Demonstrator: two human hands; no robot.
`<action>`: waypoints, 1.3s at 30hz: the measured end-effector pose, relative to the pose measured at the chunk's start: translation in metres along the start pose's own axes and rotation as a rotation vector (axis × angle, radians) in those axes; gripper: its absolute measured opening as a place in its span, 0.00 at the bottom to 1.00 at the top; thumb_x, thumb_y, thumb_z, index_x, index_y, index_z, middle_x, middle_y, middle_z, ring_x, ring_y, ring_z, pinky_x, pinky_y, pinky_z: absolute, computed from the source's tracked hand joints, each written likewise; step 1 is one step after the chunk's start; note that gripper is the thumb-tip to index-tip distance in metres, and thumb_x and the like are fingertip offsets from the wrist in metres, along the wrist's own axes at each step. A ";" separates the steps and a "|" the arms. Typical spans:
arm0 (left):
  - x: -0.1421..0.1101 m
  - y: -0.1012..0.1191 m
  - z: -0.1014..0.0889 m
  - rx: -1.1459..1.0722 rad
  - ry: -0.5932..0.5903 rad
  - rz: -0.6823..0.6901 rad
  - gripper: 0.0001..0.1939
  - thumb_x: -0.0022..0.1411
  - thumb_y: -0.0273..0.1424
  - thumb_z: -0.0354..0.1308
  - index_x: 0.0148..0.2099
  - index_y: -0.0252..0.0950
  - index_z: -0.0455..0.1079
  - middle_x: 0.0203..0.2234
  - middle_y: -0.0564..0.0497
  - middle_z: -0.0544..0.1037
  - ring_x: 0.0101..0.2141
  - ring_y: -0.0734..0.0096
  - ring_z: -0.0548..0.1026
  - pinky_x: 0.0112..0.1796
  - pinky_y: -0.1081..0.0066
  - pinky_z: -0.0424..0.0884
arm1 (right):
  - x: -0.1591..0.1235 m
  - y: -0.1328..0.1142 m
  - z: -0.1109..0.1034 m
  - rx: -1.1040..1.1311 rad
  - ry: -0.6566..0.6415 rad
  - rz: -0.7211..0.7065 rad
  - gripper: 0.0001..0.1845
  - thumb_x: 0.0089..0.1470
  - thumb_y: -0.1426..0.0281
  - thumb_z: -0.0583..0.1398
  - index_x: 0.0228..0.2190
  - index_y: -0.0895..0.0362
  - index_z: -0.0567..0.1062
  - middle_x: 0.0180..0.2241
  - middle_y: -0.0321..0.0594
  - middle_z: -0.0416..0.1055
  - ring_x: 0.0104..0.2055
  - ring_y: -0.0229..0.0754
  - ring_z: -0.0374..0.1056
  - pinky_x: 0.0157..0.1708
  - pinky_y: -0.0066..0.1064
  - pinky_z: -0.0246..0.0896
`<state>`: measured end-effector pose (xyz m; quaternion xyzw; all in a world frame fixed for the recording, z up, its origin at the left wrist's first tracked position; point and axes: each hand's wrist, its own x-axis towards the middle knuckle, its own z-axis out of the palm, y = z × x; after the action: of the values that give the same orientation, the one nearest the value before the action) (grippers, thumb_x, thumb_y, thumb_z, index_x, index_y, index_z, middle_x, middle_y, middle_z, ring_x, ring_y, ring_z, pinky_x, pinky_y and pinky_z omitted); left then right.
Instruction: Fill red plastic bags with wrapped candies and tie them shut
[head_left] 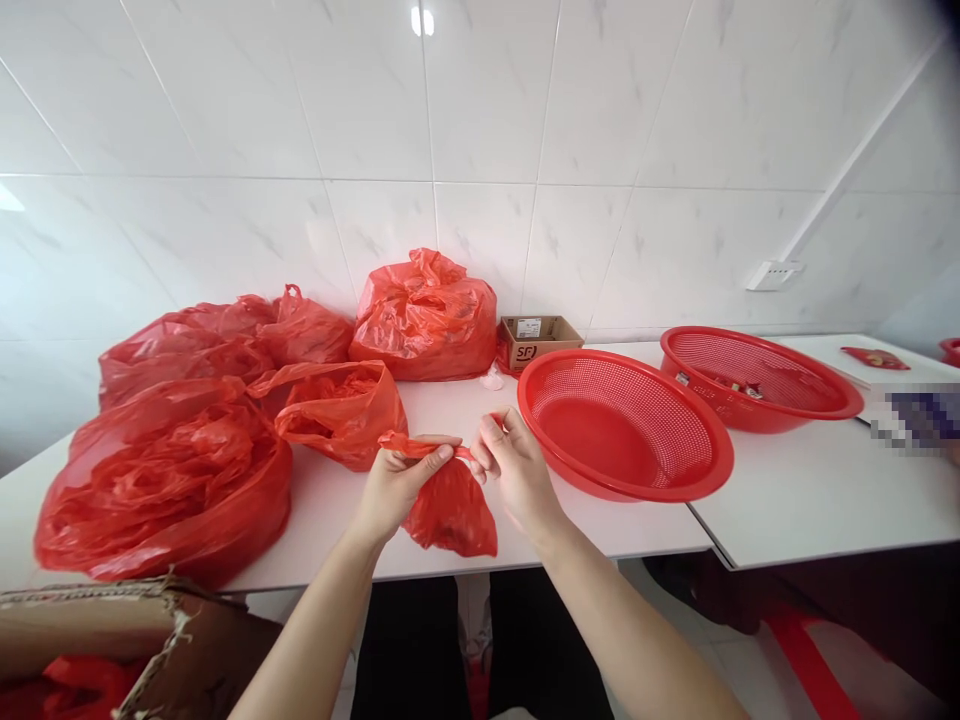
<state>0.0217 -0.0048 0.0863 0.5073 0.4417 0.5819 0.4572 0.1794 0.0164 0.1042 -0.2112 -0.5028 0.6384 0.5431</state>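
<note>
A small red plastic bag hangs below my hands near the table's front edge, its twisted top stretched between them. My left hand pinches the gathered neck between thumb and fingers. To its right, my right hand is closed with its fingertips on the other end of the twisted plastic. The bag looks partly filled, but its contents are hidden. Just behind my left hand lies an open red plastic bag with more crumpled red plastic inside. A red plastic colander basket stands right of my right hand.
Large red bags crowd the left side, and a tied red bag sits by the wall near a small cardboard box. A second colander basket holds small packets. A torn carton stands front left. Another person is at right.
</note>
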 end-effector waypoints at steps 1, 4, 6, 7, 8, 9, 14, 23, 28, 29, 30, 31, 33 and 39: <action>-0.001 0.002 -0.001 0.019 -0.003 0.009 0.12 0.52 0.37 0.69 0.36 0.35 0.78 0.31 0.46 0.81 0.37 0.63 0.77 0.44 0.66 0.71 | -0.003 0.003 -0.002 -0.027 0.012 0.029 0.16 0.59 0.56 0.59 0.31 0.53 0.61 0.18 0.24 0.55 0.20 0.32 0.54 0.23 0.25 0.53; -0.005 0.008 -0.003 0.111 -0.025 0.050 0.08 0.52 0.33 0.69 0.30 0.36 0.73 0.32 0.48 0.80 0.42 0.64 0.76 0.46 0.66 0.70 | -0.006 0.009 -0.013 -0.157 0.004 0.177 0.15 0.56 0.56 0.61 0.36 0.52 0.63 0.16 0.23 0.55 0.19 0.33 0.55 0.23 0.26 0.54; -0.007 0.010 -0.005 0.170 -0.052 0.063 0.10 0.54 0.32 0.67 0.29 0.36 0.68 0.32 0.49 0.79 0.42 0.65 0.76 0.46 0.66 0.70 | -0.003 0.012 -0.019 -0.342 -0.014 0.192 0.14 0.56 0.58 0.61 0.36 0.53 0.67 0.19 0.26 0.61 0.22 0.35 0.61 0.27 0.29 0.59; -0.007 0.010 -0.006 0.195 -0.067 0.066 0.11 0.55 0.32 0.66 0.29 0.36 0.66 0.32 0.50 0.78 0.41 0.66 0.75 0.45 0.66 0.69 | -0.002 0.014 -0.021 -0.453 -0.010 0.141 0.12 0.55 0.59 0.61 0.37 0.53 0.69 0.23 0.30 0.65 0.27 0.37 0.64 0.31 0.31 0.62; -0.008 0.011 -0.007 0.226 -0.079 0.076 0.11 0.56 0.32 0.64 0.29 0.37 0.64 0.33 0.50 0.77 0.40 0.67 0.75 0.45 0.66 0.69 | 0.000 0.015 -0.022 -0.557 -0.003 0.060 0.11 0.55 0.62 0.61 0.38 0.53 0.71 0.28 0.34 0.70 0.33 0.38 0.67 0.37 0.33 0.63; -0.008 0.011 -0.007 0.260 -0.093 0.092 0.10 0.57 0.32 0.63 0.31 0.37 0.63 0.33 0.51 0.76 0.39 0.69 0.74 0.45 0.66 0.69 | 0.001 0.016 -0.023 -0.639 -0.008 -0.022 0.11 0.55 0.64 0.61 0.40 0.53 0.73 0.35 0.37 0.72 0.38 0.40 0.68 0.41 0.35 0.62; -0.009 0.009 -0.010 0.375 -0.139 0.182 0.09 0.60 0.28 0.59 0.37 0.39 0.59 0.33 0.54 0.70 0.36 0.72 0.72 0.42 0.68 0.68 | 0.001 0.021 -0.019 -0.706 -0.164 -0.058 0.07 0.57 0.70 0.58 0.37 0.54 0.75 0.39 0.37 0.73 0.40 0.38 0.68 0.44 0.34 0.60; -0.011 -0.003 0.002 0.493 0.169 0.419 0.12 0.61 0.25 0.56 0.47 0.41 0.67 0.37 0.51 0.74 0.40 0.68 0.74 0.45 0.67 0.68 | -0.004 0.011 -0.016 -0.487 -0.228 -0.001 0.08 0.58 0.64 0.59 0.34 0.56 0.73 0.33 0.37 0.72 0.37 0.38 0.68 0.42 0.32 0.62; -0.011 0.010 0.002 0.664 0.140 0.562 0.05 0.60 0.26 0.58 0.39 0.41 0.72 0.35 0.51 0.75 0.37 0.67 0.74 0.41 0.68 0.69 | 0.004 0.009 -0.021 -0.264 -0.239 0.121 0.13 0.56 0.60 0.62 0.38 0.56 0.74 0.32 0.36 0.72 0.37 0.38 0.69 0.42 0.32 0.63; -0.010 0.014 0.000 0.683 0.114 0.558 0.04 0.60 0.27 0.59 0.38 0.41 0.73 0.34 0.50 0.76 0.36 0.67 0.74 0.40 0.68 0.69 | 0.005 0.008 -0.021 -0.286 -0.253 0.116 0.13 0.56 0.60 0.62 0.37 0.56 0.75 0.32 0.37 0.72 0.37 0.38 0.69 0.41 0.32 0.63; -0.010 0.018 -0.002 0.698 0.079 0.536 0.04 0.60 0.27 0.59 0.37 0.41 0.74 0.33 0.50 0.77 0.35 0.67 0.75 0.39 0.68 0.69 | 0.004 0.006 -0.021 -0.328 -0.265 0.104 0.11 0.56 0.61 0.62 0.36 0.56 0.75 0.32 0.37 0.72 0.36 0.38 0.68 0.41 0.32 0.63; -0.009 0.023 -0.004 0.707 0.040 0.505 0.04 0.60 0.28 0.60 0.37 0.41 0.75 0.33 0.50 0.78 0.35 0.67 0.76 0.38 0.69 0.70 | 0.003 0.004 -0.020 -0.381 -0.272 0.086 0.10 0.57 0.62 0.61 0.35 0.56 0.75 0.32 0.37 0.72 0.36 0.38 0.68 0.40 0.31 0.62; -0.008 0.031 -0.009 0.711 -0.047 0.452 0.05 0.59 0.29 0.61 0.37 0.42 0.77 0.32 0.50 0.80 0.34 0.66 0.77 0.37 0.69 0.71 | 0.000 -0.001 -0.018 -0.508 -0.279 0.037 0.08 0.58 0.64 0.60 0.34 0.56 0.74 0.32 0.36 0.72 0.36 0.38 0.67 0.39 0.31 0.62; -0.007 0.044 -0.020 0.695 -0.037 0.438 0.06 0.60 0.32 0.62 0.38 0.42 0.80 0.33 0.50 0.82 0.34 0.65 0.79 0.37 0.70 0.71 | -0.018 -0.009 -0.015 -0.948 -0.290 -0.223 0.06 0.61 0.72 0.54 0.33 0.54 0.70 0.33 0.37 0.71 0.35 0.39 0.65 0.38 0.32 0.58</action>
<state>-0.0010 -0.0215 0.1265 0.7239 0.4853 0.4724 0.1315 0.2011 0.0056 0.1008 -0.2886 -0.8271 0.3010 0.3768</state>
